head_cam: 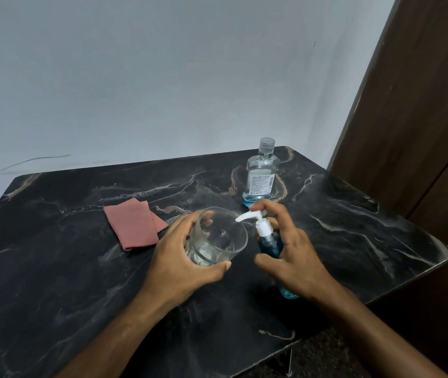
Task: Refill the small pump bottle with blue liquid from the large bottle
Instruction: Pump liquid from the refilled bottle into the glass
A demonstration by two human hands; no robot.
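Wall point(149, 77): was plain pale grey, faintly scuffed.
Table point(53, 255): was black marble-patterned, pale veins.
Door point(422, 118): was dark brown wood, at right.

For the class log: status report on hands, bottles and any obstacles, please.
Left hand grips clear glass. Right hand holds small pump bottle, nozzle over glass. Large bottle capped, upright behind. Folded cloth aside, nothing blocking.
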